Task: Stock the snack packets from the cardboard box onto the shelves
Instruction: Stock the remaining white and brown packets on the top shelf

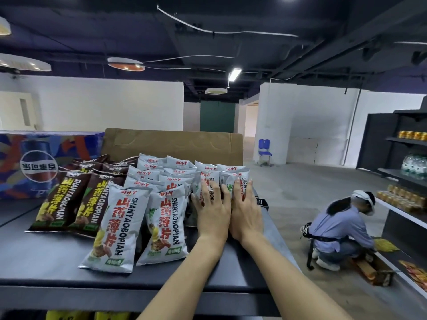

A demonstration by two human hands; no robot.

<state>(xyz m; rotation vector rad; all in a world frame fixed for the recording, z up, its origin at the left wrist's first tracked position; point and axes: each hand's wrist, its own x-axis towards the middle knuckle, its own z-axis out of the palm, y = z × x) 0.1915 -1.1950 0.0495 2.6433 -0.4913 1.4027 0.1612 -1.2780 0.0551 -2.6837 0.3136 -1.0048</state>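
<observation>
Several white snack packets (115, 227) with red lettering lie in rows on the dark shelf top (46, 262). Brown packets (62, 199) of the same kind lie to their left. Behind them stands the cardboard box (173, 142), its flap upright. My left hand (212, 209) and my right hand (245, 211) lie side by side, fingers straight, pressing on two white packets (233, 179) at the right end of the rows. Neither hand grips anything.
A blue Pepsi carton (34, 162) sits at the back left. To the right, a person (339, 229) crouches on the floor by a low box (374, 271) beside dark shelves (406, 144) holding cans and bottles. The shelf's right edge is just beyond my right hand.
</observation>
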